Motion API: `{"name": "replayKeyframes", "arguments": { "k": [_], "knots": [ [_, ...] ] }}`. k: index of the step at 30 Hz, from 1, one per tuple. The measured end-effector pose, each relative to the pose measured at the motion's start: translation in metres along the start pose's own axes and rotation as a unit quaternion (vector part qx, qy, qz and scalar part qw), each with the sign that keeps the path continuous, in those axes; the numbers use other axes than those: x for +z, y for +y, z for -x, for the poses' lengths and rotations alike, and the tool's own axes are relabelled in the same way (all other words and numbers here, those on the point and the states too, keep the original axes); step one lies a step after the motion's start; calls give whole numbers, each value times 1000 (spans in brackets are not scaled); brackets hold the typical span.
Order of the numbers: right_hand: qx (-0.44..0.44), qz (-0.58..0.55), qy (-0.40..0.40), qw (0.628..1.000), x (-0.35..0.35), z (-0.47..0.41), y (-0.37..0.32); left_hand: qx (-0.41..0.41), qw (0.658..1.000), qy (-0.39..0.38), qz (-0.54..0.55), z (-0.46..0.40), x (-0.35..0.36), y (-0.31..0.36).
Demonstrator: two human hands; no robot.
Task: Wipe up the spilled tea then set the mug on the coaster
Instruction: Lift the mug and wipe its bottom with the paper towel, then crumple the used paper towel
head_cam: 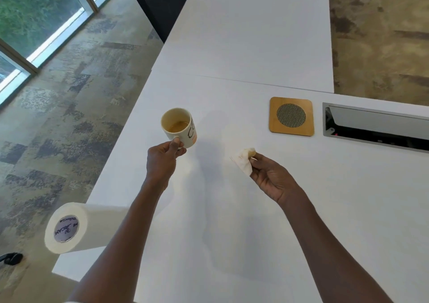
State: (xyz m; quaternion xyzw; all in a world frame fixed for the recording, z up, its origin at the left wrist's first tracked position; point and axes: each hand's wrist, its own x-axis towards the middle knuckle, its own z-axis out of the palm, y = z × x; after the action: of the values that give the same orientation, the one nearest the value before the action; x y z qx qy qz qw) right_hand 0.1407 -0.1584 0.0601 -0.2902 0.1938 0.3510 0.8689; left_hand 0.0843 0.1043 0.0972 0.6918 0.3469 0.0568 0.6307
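My left hand (162, 157) grips the handle of a cream mug (180, 127) and holds it above the white table (232, 221), tilted slightly toward me. A little brown tea sits in its bottom. My right hand (269, 175) pinches a crumpled, tea-stained paper towel piece (243, 162) just above the table. Between the mug and the towel a faint pale smear (228, 135) shows on the tabletop. A square wooden coaster (291, 116) with a round mesh centre lies flat to the right, beyond my right hand.
A paper towel roll (69, 227) lies on its side at the table's left edge, overhanging it. A metal cable tray opening (376, 126) is set in the table right of the coaster. A dark chair (160, 5) stands at the far left edge.
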Motion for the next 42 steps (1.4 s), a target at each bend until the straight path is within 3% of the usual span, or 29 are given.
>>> {"name": "replayKeyframes", "arguments": {
  "k": [25,42],
  "knots": [
    [-18,13,52,998,-42,24,-13,-44,998,45,28,-26,16,-53],
    [-39,34,69,996,-42,39,-21,-53,996,29,63,-23,9,-74]
  ]
}}
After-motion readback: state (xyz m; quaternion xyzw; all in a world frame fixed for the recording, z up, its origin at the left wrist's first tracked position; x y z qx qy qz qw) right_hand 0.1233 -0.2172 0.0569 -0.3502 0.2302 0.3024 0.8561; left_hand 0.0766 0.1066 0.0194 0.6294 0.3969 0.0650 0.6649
